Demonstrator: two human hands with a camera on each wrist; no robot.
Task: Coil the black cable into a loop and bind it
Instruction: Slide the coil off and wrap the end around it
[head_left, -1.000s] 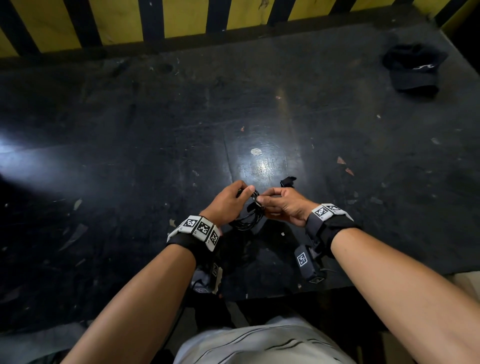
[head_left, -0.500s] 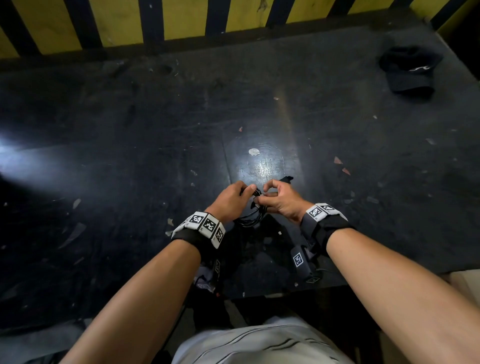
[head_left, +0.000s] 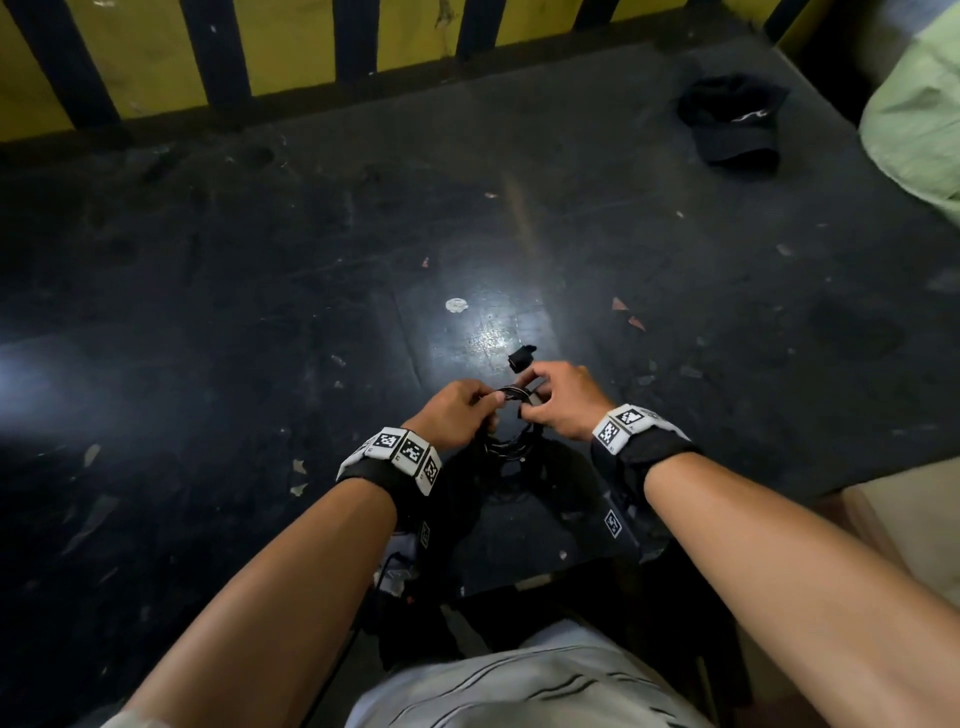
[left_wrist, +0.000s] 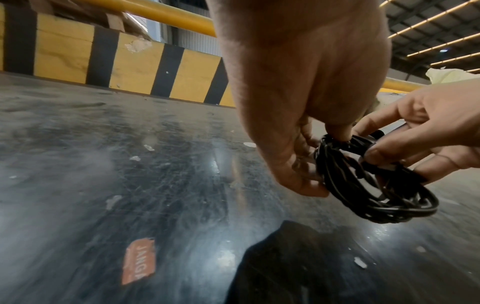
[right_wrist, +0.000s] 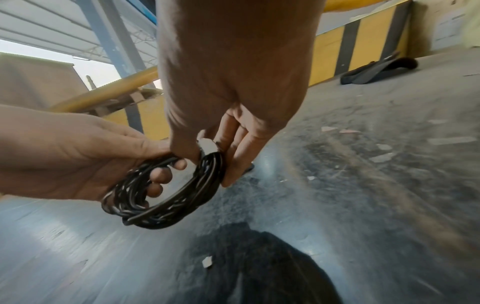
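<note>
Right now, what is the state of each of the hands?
Left hand: fingers curled, gripping the coiled black cable.
Right hand: pinching the same coil at its top.

Glossy black cable (left_wrist: 376, 197); scuffed, shiny dark table (head_left: 260, 312); cloth cap (head_left: 732, 124).

An orange sticker (left_wrist: 140, 261) on the dark floor (left_wrist: 78, 164) reads "JANGA".

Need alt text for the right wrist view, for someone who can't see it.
Both hands hold a coiled black cable just above a dark scuffed table: the right hand pinches its top, the left hand curls fingers through the loop. A black cap lies behind.
</note>
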